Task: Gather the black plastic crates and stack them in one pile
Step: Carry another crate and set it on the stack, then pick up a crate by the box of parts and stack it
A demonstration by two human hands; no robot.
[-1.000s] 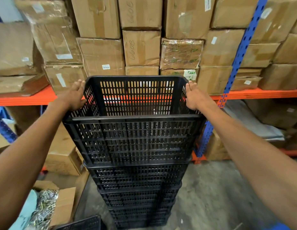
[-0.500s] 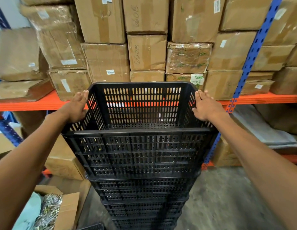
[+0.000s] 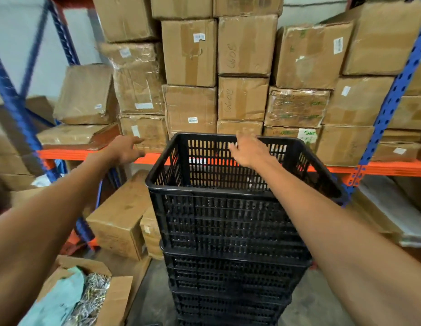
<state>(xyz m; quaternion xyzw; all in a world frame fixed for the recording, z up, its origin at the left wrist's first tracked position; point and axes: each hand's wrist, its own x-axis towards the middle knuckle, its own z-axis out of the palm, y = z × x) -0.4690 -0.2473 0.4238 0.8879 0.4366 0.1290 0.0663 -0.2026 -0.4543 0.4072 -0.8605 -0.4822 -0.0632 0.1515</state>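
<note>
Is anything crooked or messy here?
Yes. On the left of the orange shelf, a cardboard box sits tilted atop a flattened one. The black crate stack looks straight.

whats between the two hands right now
In the head view, the top crate's left rim corner lies between the left hand and right hand; neither hand grips anything.

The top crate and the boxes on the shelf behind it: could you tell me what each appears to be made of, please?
The top crate looks like moulded black plastic with a dull sheen; its walls are a regular grid of slots under a solid rim. The boxes look like brown corrugated cardboard, matte and creased, with paper labels. Some seem wrapped in clear film, judging by wrinkled glare.
</note>
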